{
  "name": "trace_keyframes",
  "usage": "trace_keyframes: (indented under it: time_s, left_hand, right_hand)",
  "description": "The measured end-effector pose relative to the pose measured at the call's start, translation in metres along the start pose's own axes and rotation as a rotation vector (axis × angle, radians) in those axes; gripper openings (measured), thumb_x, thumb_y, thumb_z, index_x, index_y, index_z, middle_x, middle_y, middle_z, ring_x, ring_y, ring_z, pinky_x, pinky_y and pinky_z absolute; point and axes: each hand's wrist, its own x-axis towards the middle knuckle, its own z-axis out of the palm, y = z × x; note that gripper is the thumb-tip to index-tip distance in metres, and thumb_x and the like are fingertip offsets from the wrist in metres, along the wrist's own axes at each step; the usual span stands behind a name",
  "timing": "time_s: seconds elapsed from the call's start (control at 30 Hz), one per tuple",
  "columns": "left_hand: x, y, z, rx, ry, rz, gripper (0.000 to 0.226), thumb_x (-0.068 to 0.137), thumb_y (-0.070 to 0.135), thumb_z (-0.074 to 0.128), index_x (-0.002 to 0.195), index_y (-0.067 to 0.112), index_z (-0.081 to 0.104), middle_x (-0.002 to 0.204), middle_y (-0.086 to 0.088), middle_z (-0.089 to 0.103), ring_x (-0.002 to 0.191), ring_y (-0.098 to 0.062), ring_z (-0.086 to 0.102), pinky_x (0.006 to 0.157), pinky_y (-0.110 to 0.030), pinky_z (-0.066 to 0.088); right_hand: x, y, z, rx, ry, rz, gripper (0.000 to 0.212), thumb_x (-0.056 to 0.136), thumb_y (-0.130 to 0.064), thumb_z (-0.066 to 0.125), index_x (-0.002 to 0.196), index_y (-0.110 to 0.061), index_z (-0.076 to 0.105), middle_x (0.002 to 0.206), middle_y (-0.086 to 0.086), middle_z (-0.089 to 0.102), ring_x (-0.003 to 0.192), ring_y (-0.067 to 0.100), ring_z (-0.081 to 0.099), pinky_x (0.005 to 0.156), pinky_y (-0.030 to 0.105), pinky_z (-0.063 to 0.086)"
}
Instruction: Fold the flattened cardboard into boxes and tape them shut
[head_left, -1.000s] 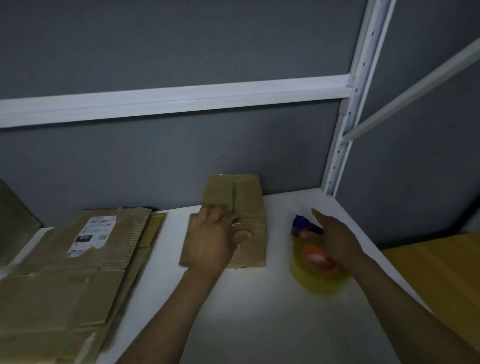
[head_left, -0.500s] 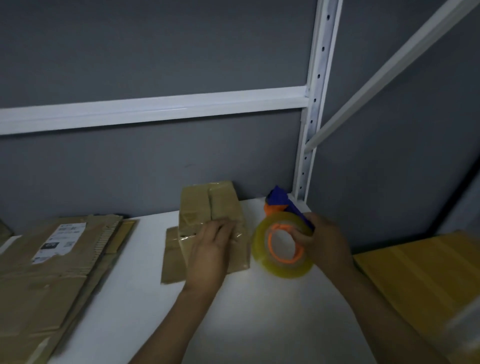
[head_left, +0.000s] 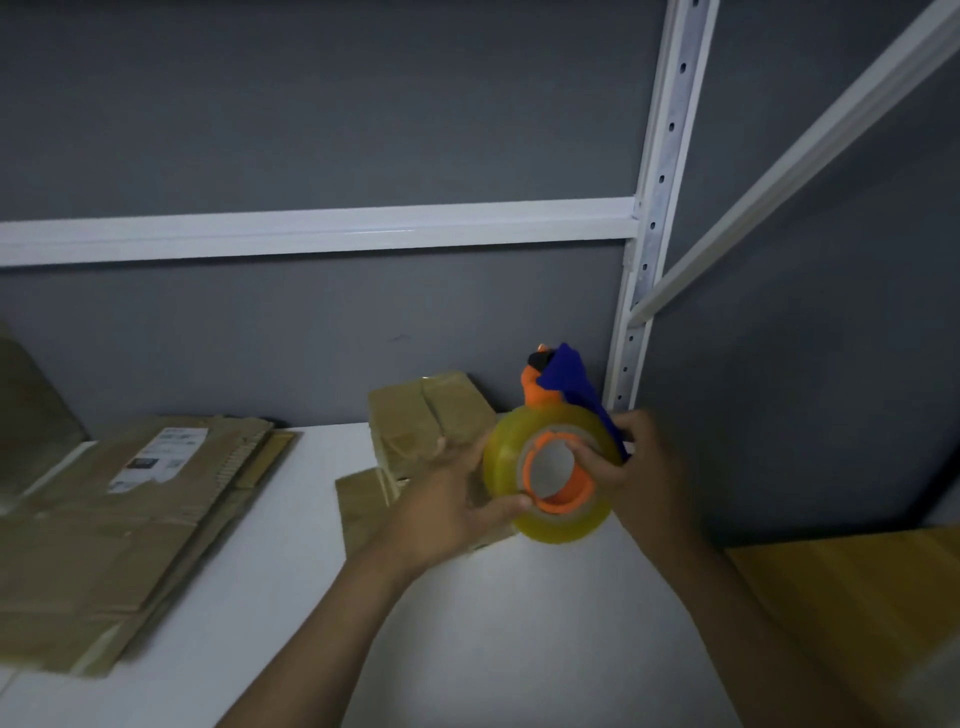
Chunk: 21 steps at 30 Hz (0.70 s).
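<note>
Stack of flattened cardboard (head_left: 130, 519): lying flat at the left of the white shelf (head_left: 291, 597), white label (head_left: 161, 457) facing up.

Small brown box (head_left: 431, 410): sitting mid-shelf against the grey wall, partly hidden behind the hands.

Left hand (head_left: 457, 499): fingers curling round the left rim of the tape dispenser (head_left: 566, 525), thumb pressing its lower edge.

Tape dispenser: being held above the shelf, just in front of the box. The roll's open core is facing the person. The long axis is running up and away, with the blue end (head_left: 571, 379) pointing toward the wall.

Right hand (head_left: 644, 467): gripping the dispenser's right side, one finger hooking into the orange core.
</note>
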Motion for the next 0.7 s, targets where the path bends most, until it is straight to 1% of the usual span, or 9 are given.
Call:
trace_keyframes:
  time_s: [0.07, 0.17, 0.23, 0.3, 0.4, 0.43, 0.5, 0.63, 0.7]
  left_hand:
    - [0.0, -0.012, -0.001, 0.14, 0.03, -0.001, 0.081, 0.075, 0.078, 0.05, 0.144, 0.04, 0.034, 0.139, 0.02, 0.049, 0.133, 0.001, 0.037, 0.12, -0.046, 0.009]
    - [0.0, -0.023, -0.008, 0.262, 0.032, 0.025, 0.093, 0.072, 0.084, 0.043, 0.148, 0.033, 0.031, 0.146, 0.013, 0.042, 0.138, -0.003, 0.03, 0.121, -0.043, 0.003]
    - [0.001, -0.024, -0.012, 0.359, 0.016, 0.056, 0.094, 0.075, 0.084, 0.039, 0.151, 0.029, 0.027, 0.15, 0.016, 0.031, 0.139, 0.0, 0.023, 0.119, -0.033, 0.001]
    - [0.003, -0.032, -0.013, 0.446, 0.021, 0.052, 0.083, 0.082, 0.072, 0.048, 0.151, 0.028, 0.028, 0.147, 0.018, 0.026, 0.137, 0.0, 0.019, 0.118, -0.029, 0.008]
    - [0.008, -0.041, -0.022, 0.613, 0.007, -0.061, 0.05, 0.088, 0.061, 0.053, 0.131, 0.035, 0.056, 0.132, 0.004, 0.06, 0.128, -0.015, 0.048, 0.112, -0.041, 0.032]
    - [0.008, -0.042, -0.026, 0.608, -0.017, -0.112, 0.045, 0.093, 0.054, 0.05, 0.133, 0.033, 0.055, 0.134, 0.001, 0.059, 0.127, -0.019, 0.048, 0.111, -0.04, 0.03]
    - [0.007, -0.037, -0.031, 0.669, 0.047, -0.253, 0.057, 0.095, 0.049, 0.049, 0.147, 0.029, 0.036, 0.151, 0.001, 0.04, 0.136, -0.023, 0.035, 0.115, -0.038, 0.021]
    - [0.001, -0.043, -0.037, 0.57, -0.03, -0.215, 0.08, 0.087, 0.052, 0.062, 0.152, 0.032, 0.021, 0.156, 0.004, 0.029, 0.142, -0.022, 0.026, 0.116, -0.031, 0.02]
    - [0.003, -0.053, -0.041, 0.563, -0.047, -0.101, 0.086, 0.082, 0.065, 0.057, 0.152, 0.034, 0.018, 0.155, 0.004, 0.029, 0.142, -0.022, 0.027, 0.117, -0.032, 0.019]
  right_hand:
    - [0.006, 0.0, 0.005, -0.033, -0.037, -0.037, 0.038, 0.074, -0.036, 0.079, 0.096, -0.02, 0.053, 0.086, -0.005, 0.057, 0.074, 0.009, 0.055, 0.058, 0.016, 0.041]
    - [0.009, 0.003, 0.01, -0.055, -0.094, -0.073, 0.041, 0.075, -0.037, 0.078, 0.101, -0.014, 0.056, 0.092, -0.001, 0.058, 0.081, 0.014, 0.057, 0.063, 0.024, 0.049]
    - [0.007, 0.005, 0.012, -0.053, -0.086, -0.064, 0.038, 0.075, -0.036, 0.078, 0.095, -0.017, 0.053, 0.087, 0.0, 0.057, 0.077, 0.015, 0.057, 0.061, 0.025, 0.049]
    - [0.005, 0.008, 0.013, -0.059, -0.058, -0.055, 0.037, 0.075, -0.036, 0.079, 0.092, -0.02, 0.049, 0.082, -0.004, 0.055, 0.071, 0.012, 0.055, 0.058, 0.018, 0.043]
    - [0.002, 0.016, 0.013, -0.066, -0.027, -0.055, 0.037, 0.074, -0.036, 0.079, 0.091, -0.021, 0.05, 0.076, -0.011, 0.052, 0.066, 0.005, 0.052, 0.056, 0.012, 0.037]
    - [0.001, 0.018, 0.012, -0.079, -0.028, -0.058, 0.037, 0.073, -0.037, 0.079, 0.09, -0.02, 0.05, 0.075, -0.009, 0.053, 0.065, 0.005, 0.052, 0.055, 0.012, 0.036]
    - [-0.002, 0.02, 0.011, -0.098, -0.036, -0.068, 0.037, 0.073, -0.036, 0.08, 0.088, -0.019, 0.05, 0.075, -0.004, 0.055, 0.064, 0.007, 0.052, 0.054, 0.013, 0.036]
    - [-0.006, 0.017, 0.013, -0.065, -0.075, -0.061, 0.038, 0.074, -0.036, 0.078, 0.094, -0.016, 0.053, 0.082, -0.003, 0.058, 0.071, 0.015, 0.057, 0.057, 0.014, 0.04]
    - [-0.008, 0.015, 0.012, -0.065, -0.079, -0.064, 0.04, 0.074, -0.037, 0.078, 0.097, -0.013, 0.054, 0.085, -0.003, 0.058, 0.074, 0.014, 0.057, 0.058, 0.014, 0.041]
